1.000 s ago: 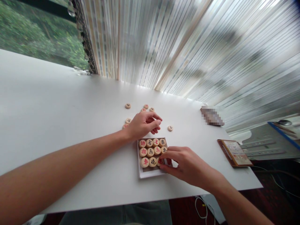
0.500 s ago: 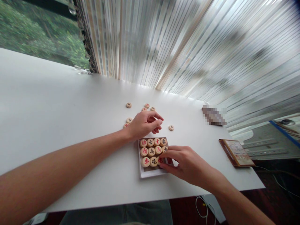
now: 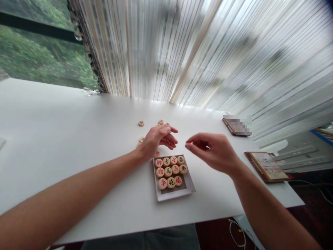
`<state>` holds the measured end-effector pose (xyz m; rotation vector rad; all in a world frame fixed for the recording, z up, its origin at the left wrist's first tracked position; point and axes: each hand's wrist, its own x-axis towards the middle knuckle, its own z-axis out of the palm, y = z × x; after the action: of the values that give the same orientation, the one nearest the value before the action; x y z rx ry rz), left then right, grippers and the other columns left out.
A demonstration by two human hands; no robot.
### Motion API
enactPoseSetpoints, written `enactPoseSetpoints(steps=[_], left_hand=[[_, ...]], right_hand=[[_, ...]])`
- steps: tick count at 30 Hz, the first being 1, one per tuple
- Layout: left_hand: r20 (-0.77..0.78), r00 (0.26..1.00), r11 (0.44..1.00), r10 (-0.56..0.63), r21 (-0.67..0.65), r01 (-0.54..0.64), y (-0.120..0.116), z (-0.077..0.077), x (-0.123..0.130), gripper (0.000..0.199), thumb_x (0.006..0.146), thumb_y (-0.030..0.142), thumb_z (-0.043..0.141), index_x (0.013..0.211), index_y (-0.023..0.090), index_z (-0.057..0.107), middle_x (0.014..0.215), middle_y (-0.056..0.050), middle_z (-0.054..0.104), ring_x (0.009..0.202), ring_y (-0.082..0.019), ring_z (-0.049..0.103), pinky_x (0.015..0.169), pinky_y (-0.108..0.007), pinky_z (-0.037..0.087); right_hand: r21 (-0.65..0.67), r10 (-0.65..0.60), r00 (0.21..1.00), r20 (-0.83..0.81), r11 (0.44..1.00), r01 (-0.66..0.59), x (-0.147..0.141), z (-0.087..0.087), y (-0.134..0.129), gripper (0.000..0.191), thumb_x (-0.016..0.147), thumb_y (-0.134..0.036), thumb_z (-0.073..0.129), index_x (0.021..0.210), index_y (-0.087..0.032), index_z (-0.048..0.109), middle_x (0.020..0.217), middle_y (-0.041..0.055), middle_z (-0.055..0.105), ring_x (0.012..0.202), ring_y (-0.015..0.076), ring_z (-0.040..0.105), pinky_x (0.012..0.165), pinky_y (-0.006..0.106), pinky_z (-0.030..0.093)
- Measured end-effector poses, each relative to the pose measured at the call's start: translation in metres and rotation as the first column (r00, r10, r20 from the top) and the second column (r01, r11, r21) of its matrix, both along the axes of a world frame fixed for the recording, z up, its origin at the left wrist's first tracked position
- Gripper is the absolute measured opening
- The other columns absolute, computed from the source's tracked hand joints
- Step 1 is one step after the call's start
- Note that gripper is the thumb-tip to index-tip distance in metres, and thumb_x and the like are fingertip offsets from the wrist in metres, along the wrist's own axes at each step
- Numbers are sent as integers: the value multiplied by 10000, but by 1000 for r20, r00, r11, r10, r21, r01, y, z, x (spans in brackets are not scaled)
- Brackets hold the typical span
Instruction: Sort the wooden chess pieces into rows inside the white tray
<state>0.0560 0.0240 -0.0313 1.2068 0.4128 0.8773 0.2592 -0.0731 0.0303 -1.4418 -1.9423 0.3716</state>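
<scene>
My left hand (image 3: 162, 137) is held over the table beyond a shallow box, palm down, fingers stretched loosely and nothing visible in them. Right of it, my right hand (image 3: 212, 151) has thumb and fingertips nearly together; whether a piece is between them is hidden. The grey-white box (image 3: 175, 197) holds Chinese chess pieces (image 3: 168, 171) in three rows, marked in red and black. A red cannon piece (image 3: 178, 181) ends the nearest row, with bare floor to its right. A loose red piece (image 3: 157, 153) lies by my left wrist, partly covered.
Several loose pieces are scattered past my left hand, among them a black-marked one (image 3: 141, 123) and a red-marked one (image 3: 160, 122). A brown-edged booklet or box (image 3: 267, 166) lies at the table's right. A striped curtain (image 3: 156, 52) hangs along the back edge.
My right hand has let go of the red cannon piece in the box and risen away, up toward my left hand. My left hand has turned slightly, its fingers less curled.
</scene>
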Motion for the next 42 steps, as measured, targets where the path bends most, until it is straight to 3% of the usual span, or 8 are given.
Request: enactPoseSetpoints(steps=[2,7,18,22,28,31,34,42], left_hand=[[22,1000,1000,22,-13,-21,2,1,-1,507,895,577,617,1066,111,721,819,-107,789,716,-237,773,678,-354,647],[86,994,997,64,-54,-59,9,13,-5,515,867,578,628,1069,118,740,910,-112,798,825,-247,762,737,-371,653],[83,985,987,150,-72,-145,19,33,-14,497,895,568,572,1053,132,750,896,-93,800,817,-228,764,733,-347,647],[-234,928,935,289,277,-221,23,41,-26,320,948,387,561,1099,157,724,922,-65,785,814,-178,743,758,-311,626],[-545,801,856,247,511,83,4,47,-57,145,813,177,803,950,189,850,959,-85,805,891,-212,702,833,-320,578],[-680,685,678,263,635,369,-4,39,-65,274,945,195,709,1193,226,823,1146,-113,758,1035,-232,701,915,-351,576],[-691,665,580,283,676,455,-5,32,-65,315,995,205,672,1285,250,787,1174,-119,714,1104,-249,676,983,-388,557],[-777,588,545,226,601,585,1,34,-70,311,1052,191,582,1285,268,772,1255,-121,669,1213,-272,609,1060,-425,512]], right_hand=[[45,-128,961,-247,989,143,1,-8,33,203,910,-359,751,855,-164,757,670,29,705,550,136,570,495,256,416],[110,-211,918,-335,959,261,-6,-45,84,186,940,-314,635,902,-155,723,769,75,756,602,157,625,553,282,483],[201,-99,979,-179,970,135,-4,-66,59,106,920,-241,683,883,-187,765,724,26,742,600,156,614,604,294,483],[241,-72,980,-185,964,116,-1,-66,61,113,914,-217,668,845,-186,752,707,24,727,585,153,590,590,293,466],[278,-16,979,-205,958,73,-3,-71,63,139,919,-218,649,814,-186,733,717,31,737,579,153,582,600,298,463],[286,13,979,-205,957,47,-3,-72,63,137,914,-210,643,816,-185,735,712,25,734,577,148,587,603,291,465],[289,21,980,-197,956,38,-3,-72,64,130,905,-191,642,821,-179,740,703,20,723,578,143,592,602,282,462],[249,9,984,-179,968,37,-2,-73,63,131,904,-191,641,827,-183,746,722,22,731,596,145,605,611,280,471]])
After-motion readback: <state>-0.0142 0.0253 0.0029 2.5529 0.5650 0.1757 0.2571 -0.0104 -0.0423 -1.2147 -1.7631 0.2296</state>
